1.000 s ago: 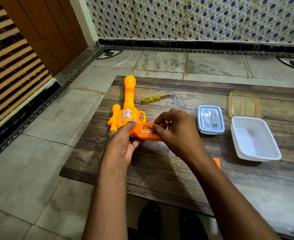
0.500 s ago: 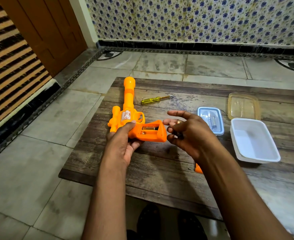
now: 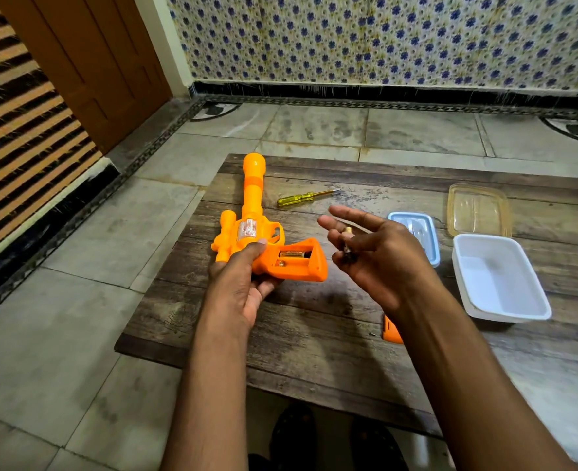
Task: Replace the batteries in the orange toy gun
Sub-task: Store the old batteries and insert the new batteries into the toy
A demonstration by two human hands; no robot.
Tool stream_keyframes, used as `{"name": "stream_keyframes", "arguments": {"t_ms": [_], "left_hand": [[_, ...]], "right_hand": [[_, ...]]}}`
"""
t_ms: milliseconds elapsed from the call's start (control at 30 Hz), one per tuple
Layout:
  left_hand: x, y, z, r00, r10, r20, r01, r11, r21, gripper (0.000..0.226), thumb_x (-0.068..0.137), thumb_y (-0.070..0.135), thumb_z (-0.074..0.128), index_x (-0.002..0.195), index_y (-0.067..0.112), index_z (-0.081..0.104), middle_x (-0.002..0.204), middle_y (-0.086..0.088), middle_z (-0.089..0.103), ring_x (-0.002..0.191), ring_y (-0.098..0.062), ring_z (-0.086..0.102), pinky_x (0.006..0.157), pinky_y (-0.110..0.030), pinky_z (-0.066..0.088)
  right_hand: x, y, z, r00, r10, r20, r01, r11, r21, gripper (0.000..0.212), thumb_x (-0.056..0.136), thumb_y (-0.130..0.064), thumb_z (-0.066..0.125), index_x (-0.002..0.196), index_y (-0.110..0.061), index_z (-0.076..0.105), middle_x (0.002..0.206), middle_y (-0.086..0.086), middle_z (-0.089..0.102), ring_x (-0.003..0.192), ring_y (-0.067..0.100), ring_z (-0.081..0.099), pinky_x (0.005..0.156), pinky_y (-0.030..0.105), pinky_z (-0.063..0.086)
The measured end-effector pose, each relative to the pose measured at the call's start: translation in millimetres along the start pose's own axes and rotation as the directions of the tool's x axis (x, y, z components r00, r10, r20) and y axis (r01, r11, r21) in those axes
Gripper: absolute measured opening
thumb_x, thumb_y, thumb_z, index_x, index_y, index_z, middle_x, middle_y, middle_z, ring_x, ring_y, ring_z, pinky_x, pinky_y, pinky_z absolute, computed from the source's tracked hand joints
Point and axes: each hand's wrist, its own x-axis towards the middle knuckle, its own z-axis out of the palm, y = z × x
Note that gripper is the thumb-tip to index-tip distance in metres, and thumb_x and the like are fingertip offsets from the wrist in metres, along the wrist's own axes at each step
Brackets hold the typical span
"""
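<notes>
Head view: you look down on the bench point(image 3: 315, 351) and both hands.
Change: a second ago your right hand point(image 3: 379, 256) was picking in the grip; now it is lifted clear, pinching one battery point(image 3: 347, 244).
Meaning: one cell is out, one remaining battery point(image 3: 292, 254) sits in the open bay, so removal looks half done.
Left hand point(image 3: 243, 283): closed around the orange toy gun point(image 3: 264, 239) near the bench's left edge.
Right hand pose: palm up, index finger spread.
</notes>
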Motion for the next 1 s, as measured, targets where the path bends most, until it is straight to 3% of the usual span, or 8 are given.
{"name": "stream_keyframes", "arguments": {"t_ms": [100,233,367,533,600,700,833,1000], "left_hand": [[-1,0,1,1.0,-0.007,-0.005,0.007,1.0,-0.002,0.057,0.089,0.011,0.072,0.141,0.013,0.049,0.126,-0.016,0.064,0.096,-0.023,0.067,0.045,-0.032,0.057],[-3,1,1,1.0,-0.01,-0.007,0.01,1.0,0.002,0.057,0.089,0.011,0.072,0.141,0.013,0.048,0.127,-0.016,0.063,0.096,-0.023,0.067,0.044,-0.031,0.056],[-4,2,2,1.0,-0.008,-0.004,0.008,1.0,-0.002,0.055,0.089,0.01,0.071,0.14,0.013,0.05,0.125,-0.016,0.064,0.095,-0.023,0.067,0.044,-0.031,0.057],[-5,2,1,1.0,0.001,-0.001,-0.001,1.0,-0.019,0.057,0.088,0.007,0.071,0.14,0.012,0.049,0.127,-0.017,0.064,0.103,-0.027,0.067,0.049,-0.036,0.06],[-5,2,1,1.0,0.001,-0.003,-0.001,1.0,-0.021,0.059,0.088,0.008,0.072,0.141,0.012,0.048,0.128,-0.018,0.063,0.106,-0.029,0.066,0.049,-0.034,0.059],[-4,2,0,1.0,0.001,-0.003,-0.002,0.999,-0.034,0.06,0.087,0.008,0.073,0.141,0.009,0.047,0.128,-0.02,0.062,0.107,-0.03,0.066,0.05,-0.033,0.058],[-2,1,0,1.0,0.003,0.001,-0.003,1.0,-0.022,0.058,0.087,0.009,0.073,0.14,0.008,0.048,0.128,-0.021,0.063,0.107,-0.03,0.066,0.052,-0.035,0.059],[-4,3,0,1.0,-0.003,0.0,0.003,1.0,-0.006,0.058,0.088,0.009,0.072,0.14,0.008,0.046,0.126,-0.02,0.063,0.1,-0.029,0.067,0.052,-0.036,0.061]], "right_hand": [[1,3,1,1.0,-0.017,0.004,0.017,0.996,0.091,0.036,0.094,0.023,0.038,0.122,0.011,0.058,0.108,0.027,0.074,0.092,0.024,0.077,0.081,0.027,0.061],[-1,5,4,0.999,-0.038,-0.019,0.04,0.989,0.141,0.022,0.092,0.021,0.047,0.11,0.012,0.058,0.104,0.031,0.071,0.093,0.031,0.077,0.081,0.026,0.062],[-6,6,2,0.974,-0.227,-0.001,0.226,0.968,-0.111,0.014,0.092,0.01,0.061,0.103,0.004,0.066,0.104,0.027,0.072,0.098,0.033,0.076,0.084,0.034,0.062],[-7,14,6,0.793,-0.587,0.166,0.572,0.622,-0.535,0.02,0.082,0.002,0.078,0.102,-0.003,0.076,0.09,0.015,0.077,0.083,0.022,0.076,0.076,0.037,0.063],[-4,20,7,0.766,-0.604,0.22,0.592,0.528,-0.61,0.018,0.082,-0.005,0.081,0.099,-0.009,0.077,0.09,0.004,0.079,0.087,0.016,0.076,0.079,0.039,0.061],[-2,28,6,0.728,-0.598,0.335,0.601,0.323,-0.731,0.014,0.082,-0.013,0.083,0.095,-0.015,0.078,0.088,-0.007,0.077,0.087,0.004,0.072,0.078,0.02,0.054],[0,36,7,0.644,-0.571,0.51,0.624,0.006,-0.782,0.015,0.084,-0.031,0.071,0.092,-0.022,0.079,0.089,-0.007,0.076,0.086,0.012,0.07,0.077,0.047,0.055],[1,39,8,0.682,-0.531,0.503,0.554,-0.075,-0.829,0.024,0.083,-0.042,0.067,0.083,-0.021,0.08,0.096,-0.007,0.068,0.095,0.02,0.064,0.077,0.054,0.052]]}}
